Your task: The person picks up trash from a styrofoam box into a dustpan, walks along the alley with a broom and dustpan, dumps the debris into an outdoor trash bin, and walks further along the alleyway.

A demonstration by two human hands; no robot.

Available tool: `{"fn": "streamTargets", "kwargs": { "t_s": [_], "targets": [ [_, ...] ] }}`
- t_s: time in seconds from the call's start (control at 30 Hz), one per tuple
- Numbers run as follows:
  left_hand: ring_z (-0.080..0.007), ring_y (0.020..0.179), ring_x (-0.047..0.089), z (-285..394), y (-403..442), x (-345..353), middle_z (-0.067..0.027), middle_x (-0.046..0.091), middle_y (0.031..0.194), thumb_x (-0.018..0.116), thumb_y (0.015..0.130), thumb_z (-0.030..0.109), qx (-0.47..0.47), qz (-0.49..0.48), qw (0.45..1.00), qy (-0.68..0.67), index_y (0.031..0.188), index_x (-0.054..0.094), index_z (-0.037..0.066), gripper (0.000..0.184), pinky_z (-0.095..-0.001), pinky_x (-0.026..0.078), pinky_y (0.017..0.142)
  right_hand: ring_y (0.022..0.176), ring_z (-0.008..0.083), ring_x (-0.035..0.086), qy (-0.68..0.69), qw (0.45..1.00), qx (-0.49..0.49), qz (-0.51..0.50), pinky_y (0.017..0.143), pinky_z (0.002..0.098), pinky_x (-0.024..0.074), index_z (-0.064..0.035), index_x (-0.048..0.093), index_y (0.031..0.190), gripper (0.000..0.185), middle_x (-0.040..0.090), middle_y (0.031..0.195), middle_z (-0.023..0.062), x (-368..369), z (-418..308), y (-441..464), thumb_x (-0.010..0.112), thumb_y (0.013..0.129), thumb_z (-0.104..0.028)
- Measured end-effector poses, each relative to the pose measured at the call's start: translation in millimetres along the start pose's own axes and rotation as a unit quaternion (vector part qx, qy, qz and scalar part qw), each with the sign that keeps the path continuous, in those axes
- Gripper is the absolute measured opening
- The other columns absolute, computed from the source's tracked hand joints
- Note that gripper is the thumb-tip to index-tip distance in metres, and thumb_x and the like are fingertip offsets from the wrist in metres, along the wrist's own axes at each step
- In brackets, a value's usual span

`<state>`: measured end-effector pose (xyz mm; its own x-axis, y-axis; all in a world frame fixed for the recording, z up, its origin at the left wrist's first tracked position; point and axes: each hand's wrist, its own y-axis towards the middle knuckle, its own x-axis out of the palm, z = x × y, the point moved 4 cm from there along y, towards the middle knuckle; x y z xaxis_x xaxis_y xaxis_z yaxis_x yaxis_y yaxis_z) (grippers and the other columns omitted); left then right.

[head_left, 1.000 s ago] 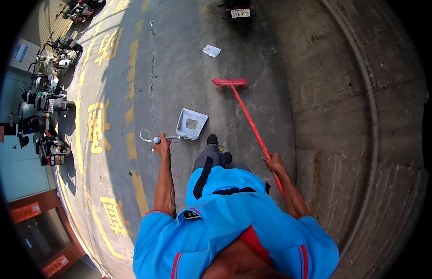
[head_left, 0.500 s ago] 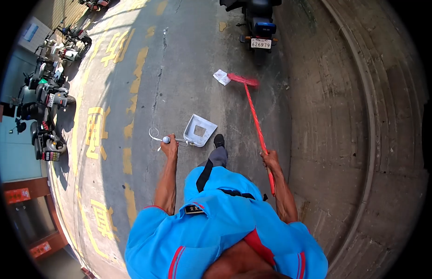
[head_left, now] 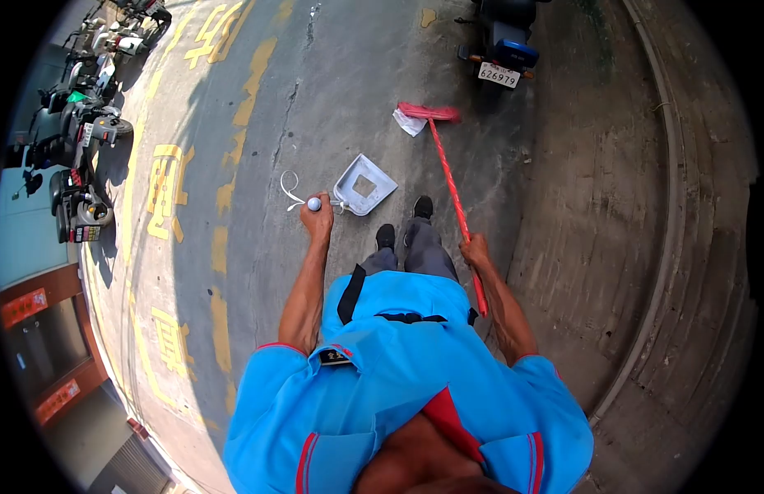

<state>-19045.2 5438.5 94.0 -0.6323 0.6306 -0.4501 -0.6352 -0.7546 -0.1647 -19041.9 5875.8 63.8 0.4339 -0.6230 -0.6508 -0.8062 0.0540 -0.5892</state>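
Observation:
My left hand [head_left: 318, 216] is closed round the handle of a grey-white dustpan [head_left: 345, 188], whose pan lies ahead and to the right of the fist. A loop of white cord hangs beside the handle's round end. In my right hand [head_left: 475, 249] is the red-striped stick of a broom [head_left: 451, 183], its red head out on the road ahead. A crumpled white paper [head_left: 410, 123] lies at the left part of the broom head, partly under it. The dustpan is nearer to my feet than the paper.
A parked motorcycle [head_left: 505, 53] stands ahead on the right, close beyond the broom head. Along the right runs a concrete strip with a pipe [head_left: 666, 206]. Several scooters [head_left: 85, 132] line the far left, past yellow road markings [head_left: 164, 189].
The broom head has come onto the paper and now partly covers it. The motorcycle appears farther right in view. Both feet now show side by side, and the dustpan sits higher in view.

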Motion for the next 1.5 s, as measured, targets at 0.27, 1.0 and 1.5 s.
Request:
{"fn": "streamTargets", "kwargs": {
  "t_s": [0.27, 1.0, 1.5],
  "targets": [
    [-0.0147, 0.051, 0.059, -5, -2, 5, -0.0093, 0.06, 0.062, 0.065, 0.077, 0.021, -0.03, 0.033, 0.998, -0.037, 0.085, 0.062, -0.004, 0.026, -0.0239, 0.049, 0.046, 0.053, 0.019, 0.052, -0.058, 0.974, 0.008, -0.217, 0.046, 0.0363, 0.0409, 0.0045, 0.057, 0.082, 0.013, 0.052, 0.06, 0.013, -117, -19, -124, 0.053, 0.075, -0.006],
    [-0.0163, 0.053, 0.06, 70, 77, 31, -0.0117, 0.061, 0.069, 0.065, 0.075, 0.02, -0.185, 0.211, 0.945, -0.168, 0.086, 0.062, -0.003, 0.026, -0.0249, 0.052, 0.048, 0.053, 0.0114, 0.046, -0.022, 0.958, -0.071, -0.277, 0.047, 0.0327, 0.0375, 0.0013, 0.058, 0.09, 0.018, 0.048, 0.058, 0.0051, -214, -119, 57, 0.055, 0.08, -0.014],
    [-0.0137, 0.046, 0.054, 105, 269, 74, -0.0074, 0.055, 0.06, 0.063, 0.074, 0.019, -0.18, 0.226, 0.936, -0.201, 0.085, 0.059, 0.001, 0.021, -0.0234, 0.044, 0.039, 0.042, 0.0134, 0.047, -0.04, 0.97, -0.045, -0.236, 0.038, 0.0305, 0.0354, -0.0007, 0.057, 0.083, 0.02, 0.049, 0.053, 0.0044, -202, -282, 195, 0.056, 0.078, -0.02]
  ]
}}
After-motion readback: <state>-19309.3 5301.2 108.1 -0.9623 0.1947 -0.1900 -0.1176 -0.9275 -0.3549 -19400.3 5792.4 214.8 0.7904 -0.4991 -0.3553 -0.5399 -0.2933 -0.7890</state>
